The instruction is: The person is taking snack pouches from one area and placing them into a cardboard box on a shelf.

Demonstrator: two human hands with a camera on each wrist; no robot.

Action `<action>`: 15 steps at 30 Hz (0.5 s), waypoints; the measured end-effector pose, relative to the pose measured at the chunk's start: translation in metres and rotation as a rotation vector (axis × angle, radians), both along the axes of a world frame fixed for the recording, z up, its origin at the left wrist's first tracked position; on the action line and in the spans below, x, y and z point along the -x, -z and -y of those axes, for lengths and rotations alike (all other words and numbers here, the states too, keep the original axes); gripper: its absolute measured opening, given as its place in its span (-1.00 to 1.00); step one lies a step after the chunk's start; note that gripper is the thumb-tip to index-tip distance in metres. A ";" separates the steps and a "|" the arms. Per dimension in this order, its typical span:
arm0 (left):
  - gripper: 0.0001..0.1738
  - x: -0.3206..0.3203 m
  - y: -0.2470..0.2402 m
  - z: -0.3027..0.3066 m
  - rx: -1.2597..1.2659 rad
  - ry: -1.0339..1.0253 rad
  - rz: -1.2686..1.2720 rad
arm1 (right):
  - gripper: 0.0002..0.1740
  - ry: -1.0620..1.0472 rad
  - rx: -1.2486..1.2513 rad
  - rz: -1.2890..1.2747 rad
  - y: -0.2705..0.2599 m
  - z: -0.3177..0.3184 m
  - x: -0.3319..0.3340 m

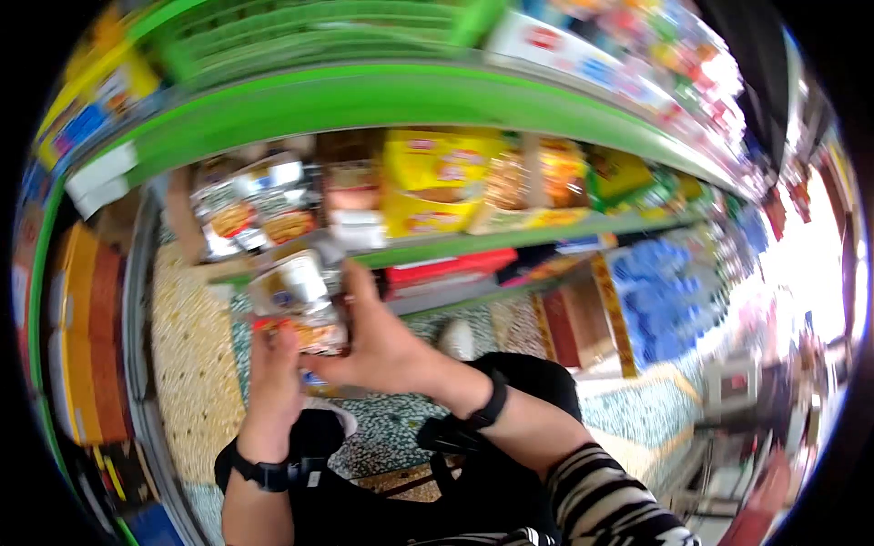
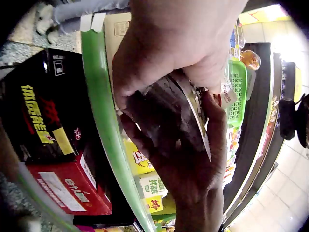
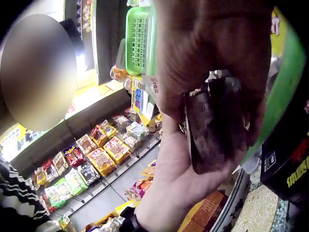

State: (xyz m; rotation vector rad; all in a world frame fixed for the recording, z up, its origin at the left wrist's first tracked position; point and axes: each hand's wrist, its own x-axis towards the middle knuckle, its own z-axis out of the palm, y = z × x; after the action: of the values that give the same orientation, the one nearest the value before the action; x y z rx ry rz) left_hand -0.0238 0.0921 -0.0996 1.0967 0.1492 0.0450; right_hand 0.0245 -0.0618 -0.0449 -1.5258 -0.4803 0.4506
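Between our left hand (image 1: 276, 378) and right hand (image 1: 382, 341), we've got the packs (image 1: 303, 284) gripped, poking toward the lower shelf (image 1: 455, 244).

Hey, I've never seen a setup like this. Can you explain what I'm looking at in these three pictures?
There's no machine here, just a person using a bare left hand and right hand. The wide picture comes from a camera worn on the head, looking forward and down. The two closer ones come from cameras worn on each wrist. Both hands together hold some shiny packaging; blur hides exactly what's in it. Beyond them, below a broad green shelf edge, a lower shelf carries similar-looking packs and yellow cartons.
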 end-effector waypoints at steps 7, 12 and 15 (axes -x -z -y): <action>-0.10 -0.002 -0.007 0.033 -0.093 0.040 0.018 | 0.17 0.018 -0.116 0.043 0.008 0.034 0.012; -0.03 -0.001 -0.017 0.055 0.004 0.065 -0.027 | 0.10 0.061 -0.192 -0.049 0.016 0.050 0.018; -0.05 -0.001 -0.011 0.053 0.075 0.245 -0.095 | 0.09 0.087 -0.169 -0.091 0.019 0.061 0.022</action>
State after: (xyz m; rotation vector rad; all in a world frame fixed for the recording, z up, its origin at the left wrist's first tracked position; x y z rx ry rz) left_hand -0.0230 0.0395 -0.0890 1.0356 0.1001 -0.2309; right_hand 0.0021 -0.1225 -0.0635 -1.3519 -0.3700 0.4003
